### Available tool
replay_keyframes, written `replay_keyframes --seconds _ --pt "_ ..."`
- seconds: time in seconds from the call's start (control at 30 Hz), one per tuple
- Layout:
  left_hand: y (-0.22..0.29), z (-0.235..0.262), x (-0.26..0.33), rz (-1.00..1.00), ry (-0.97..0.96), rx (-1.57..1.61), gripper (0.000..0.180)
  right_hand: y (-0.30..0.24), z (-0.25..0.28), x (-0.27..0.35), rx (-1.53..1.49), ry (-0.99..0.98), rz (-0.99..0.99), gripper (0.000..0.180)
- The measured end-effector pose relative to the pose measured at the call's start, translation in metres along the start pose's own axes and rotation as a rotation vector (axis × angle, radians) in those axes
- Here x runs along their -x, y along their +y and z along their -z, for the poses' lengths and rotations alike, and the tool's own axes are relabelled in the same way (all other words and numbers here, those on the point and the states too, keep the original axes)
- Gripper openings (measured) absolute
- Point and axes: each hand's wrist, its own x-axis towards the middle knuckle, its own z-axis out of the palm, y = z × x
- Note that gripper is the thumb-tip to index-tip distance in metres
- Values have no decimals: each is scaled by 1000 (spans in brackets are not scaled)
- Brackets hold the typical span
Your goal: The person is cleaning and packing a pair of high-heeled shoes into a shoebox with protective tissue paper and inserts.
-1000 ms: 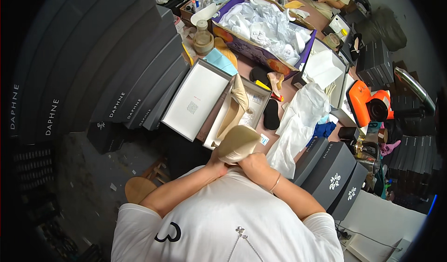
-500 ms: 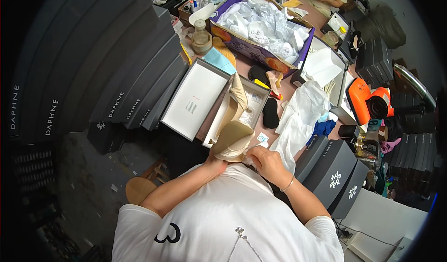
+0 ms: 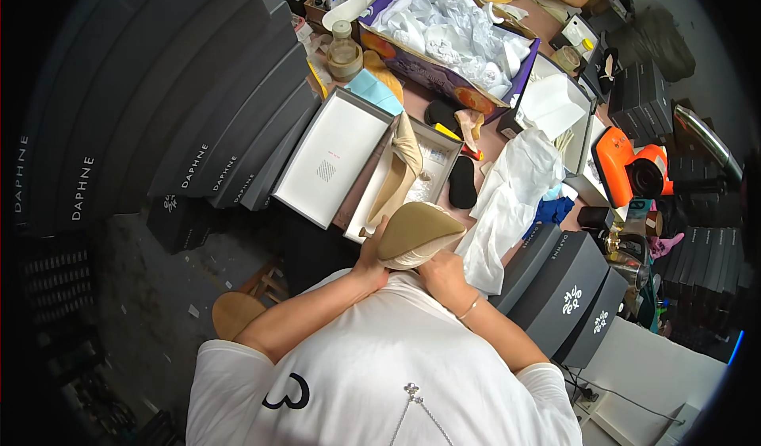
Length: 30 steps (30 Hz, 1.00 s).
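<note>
My left hand (image 3: 370, 267) is closed around a beige shoe (image 3: 418, 233) held just in front of my body, its tan sole turned up. At the shoe's right side, my right hand (image 3: 445, 278) has its fingers curled against it. The shoe hides those fingertips, so what they hold, if anything, does not show. Beyond my hands, a matching beige shoe (image 3: 406, 154) lies in an open shoebox (image 3: 365, 206) with small packets beside it. The box's white lid (image 3: 321, 180) rests to the left, inside facing up.
Tall stacks of dark shoeboxes (image 3: 198, 113) rise at the left; more shoeboxes (image 3: 559, 283) stand at the right. White tissue paper (image 3: 503, 200) and a black oval pad (image 3: 463, 182) lie nearby. Behind are a purple carton (image 3: 444, 85), a glass bottle (image 3: 343, 53) and an orange tool (image 3: 614, 164).
The shoe has turned and risen slightly, showing more of its sole. My right hand has moved left against it; the white piece seen at its fingers is now hidden.
</note>
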Motion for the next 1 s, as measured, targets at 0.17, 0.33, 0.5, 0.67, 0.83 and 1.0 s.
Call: replay_keyframes --seconds 0.17,0.33,0.5,0.67,0.83,1.0 --pt "-2 1 1 -37 59 -43 60 -13 6 -2 22 -183 -64 19" --pt "0 1 0 5 17 10 60 0 -2 -2 -63 60 73 19" --pt "-3 5 -4 -27 16 2 58 -10 7 0 57 -235 -57 21" --pt "2 2 -2 -34 -21 36 56 2 -3 -3 67 -80 53 19" --pt "2 2 3 -12 24 -3 56 -17 10 -4 58 -239 -92 10" --pt "7 -4 5 -4 4 18 56 1 -1 -5 83 -42 76 7"
